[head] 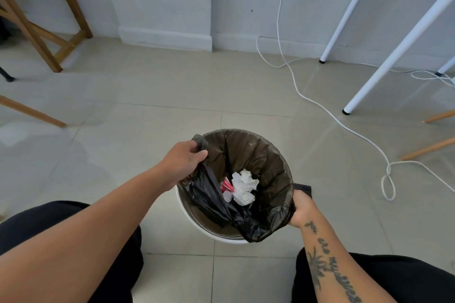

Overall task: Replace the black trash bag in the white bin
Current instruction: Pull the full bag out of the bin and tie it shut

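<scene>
Forearms reach down to the white bin (214,235), on the floor between the knees. Left hand (183,160) pinches the black trash bag (266,162) rim far-left and right hand (302,209) grips it near-right. The 2 hands sit opposite; bag axis vertical, so lift probably straight up.

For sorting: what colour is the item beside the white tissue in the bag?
Pink-red; the small item shows in the head view, inside the black plastic trash bag.

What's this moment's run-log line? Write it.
phase: old bag removal | left hand: grips black trash bag edge | right hand: grips opposite edge | white bin: bag inside, holding crumpled paper
</scene>
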